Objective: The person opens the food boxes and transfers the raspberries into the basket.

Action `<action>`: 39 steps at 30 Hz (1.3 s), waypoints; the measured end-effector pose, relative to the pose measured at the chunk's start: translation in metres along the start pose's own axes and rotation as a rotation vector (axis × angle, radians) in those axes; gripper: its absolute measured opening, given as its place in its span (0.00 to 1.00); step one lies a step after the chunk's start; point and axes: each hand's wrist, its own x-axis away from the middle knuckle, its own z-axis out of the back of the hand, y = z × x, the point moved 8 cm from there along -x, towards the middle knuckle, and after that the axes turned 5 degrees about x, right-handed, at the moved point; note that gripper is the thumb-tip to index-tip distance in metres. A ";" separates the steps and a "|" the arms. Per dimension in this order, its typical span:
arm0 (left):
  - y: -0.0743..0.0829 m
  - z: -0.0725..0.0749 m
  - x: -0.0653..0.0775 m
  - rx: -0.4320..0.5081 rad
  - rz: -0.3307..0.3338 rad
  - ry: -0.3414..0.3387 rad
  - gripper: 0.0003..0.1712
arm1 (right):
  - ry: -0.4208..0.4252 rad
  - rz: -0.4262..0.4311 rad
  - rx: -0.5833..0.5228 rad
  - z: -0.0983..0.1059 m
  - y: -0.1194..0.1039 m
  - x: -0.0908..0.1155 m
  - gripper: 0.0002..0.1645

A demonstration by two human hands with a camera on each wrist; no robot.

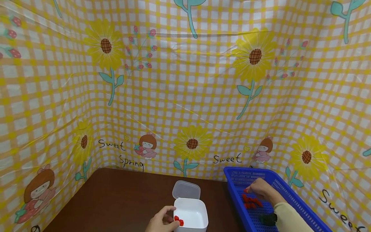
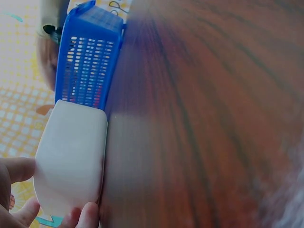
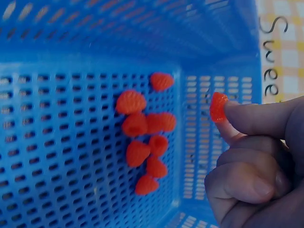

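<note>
My right hand [image 1: 262,189] is over the blue basket [image 1: 236,201], pinching one red raspberry [image 3: 219,107] between thumb and index finger. Below it, several loose raspberries [image 3: 137,153] lie in a cluster on the basket's perforated floor. At the near left, my left hand [image 1: 163,220] holds the side of a white square container [image 1: 195,216], its thumb by the rim. Inside that open container, a few raspberries [image 1: 181,222] sit in the near left corner. In the left wrist view, fingers [image 2: 21,169] touch the container's outer wall.
A translucent lid [image 1: 186,190] lies on the dark brown table [image 1: 130,196] just behind the container. Something dark green [image 1: 269,219] is in the basket beside the right sleeve [image 1: 290,217]. Checked, flower-printed cloth [image 1: 191,96] surrounds the table's back and sides.
</note>
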 end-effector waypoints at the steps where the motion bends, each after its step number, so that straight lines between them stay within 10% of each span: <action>1: 0.000 -0.001 0.000 0.002 0.004 -0.002 0.24 | 0.000 -0.003 0.014 0.001 0.003 0.000 0.12; 19: 0.003 0.000 0.002 -0.003 0.014 0.005 0.24 | 0.013 -0.030 0.067 0.004 0.026 0.000 0.06; 27: 0.002 -0.001 0.002 -0.008 0.003 0.014 0.24 | -0.023 -0.037 0.060 -0.004 0.005 0.005 0.28; 31: 0.003 -0.001 0.001 -0.013 0.003 0.034 0.23 | -0.046 0.012 0.039 -0.008 -0.013 0.008 0.11; 39: 0.006 -0.001 0.003 0.001 -0.013 0.043 0.23 | -0.087 0.116 -0.008 -0.018 -0.052 0.021 0.15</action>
